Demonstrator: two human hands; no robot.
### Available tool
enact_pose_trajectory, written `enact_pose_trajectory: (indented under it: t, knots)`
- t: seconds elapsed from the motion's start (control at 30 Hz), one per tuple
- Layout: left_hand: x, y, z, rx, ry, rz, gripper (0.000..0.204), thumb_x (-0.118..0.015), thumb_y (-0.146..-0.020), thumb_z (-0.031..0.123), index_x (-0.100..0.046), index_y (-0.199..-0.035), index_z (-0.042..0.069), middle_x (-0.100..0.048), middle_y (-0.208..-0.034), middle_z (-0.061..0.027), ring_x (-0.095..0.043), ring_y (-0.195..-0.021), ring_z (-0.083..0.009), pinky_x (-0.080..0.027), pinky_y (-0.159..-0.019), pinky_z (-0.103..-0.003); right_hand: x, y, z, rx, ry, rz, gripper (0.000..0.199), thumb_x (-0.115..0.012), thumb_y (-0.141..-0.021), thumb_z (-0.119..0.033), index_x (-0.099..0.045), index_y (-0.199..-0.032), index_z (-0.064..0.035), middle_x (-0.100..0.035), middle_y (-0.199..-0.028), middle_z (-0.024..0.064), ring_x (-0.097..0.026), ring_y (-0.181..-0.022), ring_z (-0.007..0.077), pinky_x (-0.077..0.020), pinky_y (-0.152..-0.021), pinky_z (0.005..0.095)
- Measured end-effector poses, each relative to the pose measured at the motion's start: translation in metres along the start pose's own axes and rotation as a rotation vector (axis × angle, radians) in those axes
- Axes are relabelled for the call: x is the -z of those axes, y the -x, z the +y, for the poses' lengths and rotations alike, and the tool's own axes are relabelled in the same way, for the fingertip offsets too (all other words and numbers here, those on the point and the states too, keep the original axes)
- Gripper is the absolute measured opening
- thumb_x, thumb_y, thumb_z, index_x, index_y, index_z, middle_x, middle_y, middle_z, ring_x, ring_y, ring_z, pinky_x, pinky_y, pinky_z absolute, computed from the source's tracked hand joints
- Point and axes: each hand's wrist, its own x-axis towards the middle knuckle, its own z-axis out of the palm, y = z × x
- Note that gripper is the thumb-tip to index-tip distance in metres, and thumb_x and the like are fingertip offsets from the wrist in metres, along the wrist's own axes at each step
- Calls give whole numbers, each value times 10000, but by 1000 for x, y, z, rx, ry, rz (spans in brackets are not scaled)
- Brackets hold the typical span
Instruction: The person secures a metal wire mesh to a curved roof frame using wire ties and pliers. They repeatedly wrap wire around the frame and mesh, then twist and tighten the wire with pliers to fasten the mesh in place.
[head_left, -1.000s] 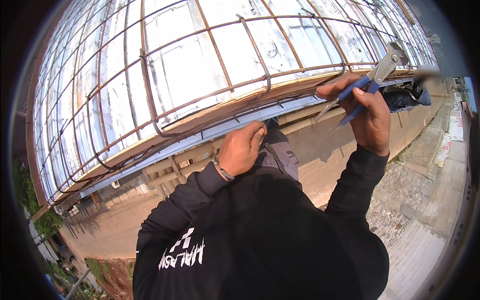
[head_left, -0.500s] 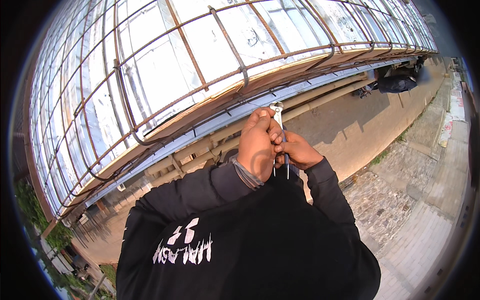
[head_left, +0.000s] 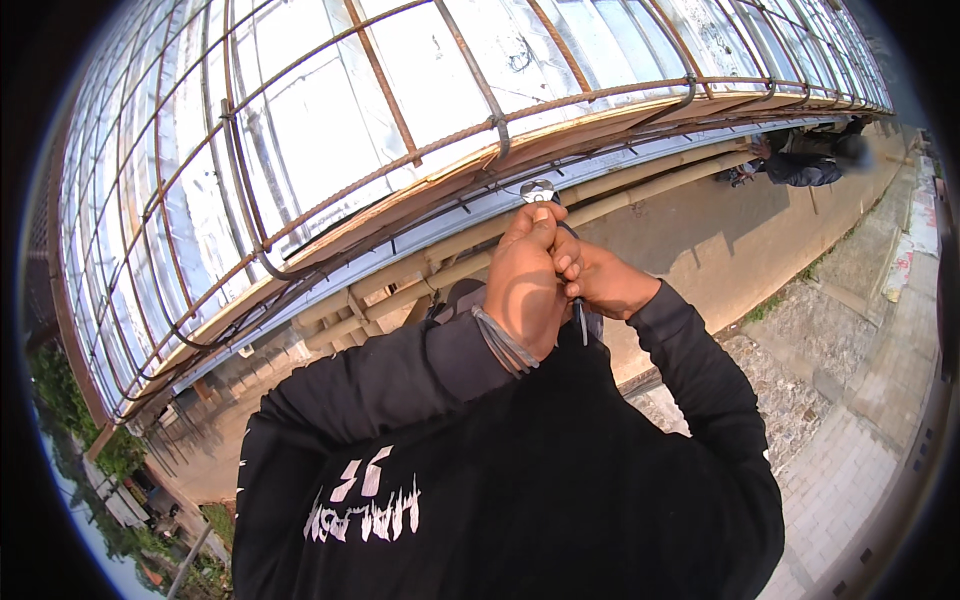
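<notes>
A pair of end-cutting pincers (head_left: pixel 538 191) sits between my two hands, its shiny head pointing away from me just below the steel bars. My left hand (head_left: pixel 527 275) is closed, with the thumb up against the tool just under its head. Lower down, my right hand (head_left: pixel 612 281) is wrapped round the dark handles; the fingers of both hands meet. A handle end and a thin pale tip hang below the hands. Whether any tie wire is also held is hidden by the fingers. The pincers' head is apart from the nearest horizontal rebar (head_left: pixel 360 180).
A rebar grid with hooked ends (head_left: pixel 500 130) stands over shiny metal decking (head_left: pixel 330 110) with a plywood edge. Beneath run horizontal poles (head_left: pixel 640 200). Far below are a brown strip of ground (head_left: pixel 690 250) and paving (head_left: pixel 840 500). Another person (head_left: pixel 805 168) is at the far right.
Both hands have shifted slightly away from my body, the pincers' head moving up and left towards the bars. The right forearm has swung outward. The view has turned a little.
</notes>
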Motion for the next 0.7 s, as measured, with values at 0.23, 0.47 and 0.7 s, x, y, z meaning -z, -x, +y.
enact_pose_trajectory:
  t: [0.23, 0.47, 0.7]
  knots:
    - [0, 0, -1, 0, 15, 1, 157, -374, -1093, 274, -467, -1091, 148, -387, -670, 20, -418, -669, -123, -385, -607, -283, 0, 5, 12, 89, -127, -39, 389, -604, -866, 33, -500, -1224, -76, -516, -1044, -35, -537, -981, 88, -490, -858, 259]
    - [-20, 6, 6, -3, 3, 74, 160, -362, -1095, 266, -446, -1120, 132, -377, -672, 12, -412, -668, -130, -388, -598, -288, 27, -22, 29, 160, -190, -268, 466, -779, -840, -137, -514, -1219, -81, -548, -1086, -22, -576, -1015, 107, -508, -889, 276]
    - [-21, -21, -28, -145, 179, 109, 234, -354, -1088, 292, -453, -1134, 85, -403, -707, -21, -428, -635, -149, -394, -528, -307, -15, -11, -6, 98, -363, -315, 685, -810, -784, -307, -488, -1340, -68, -577, -1266, 49, -562, -1234, 196, -480, -1039, 322]
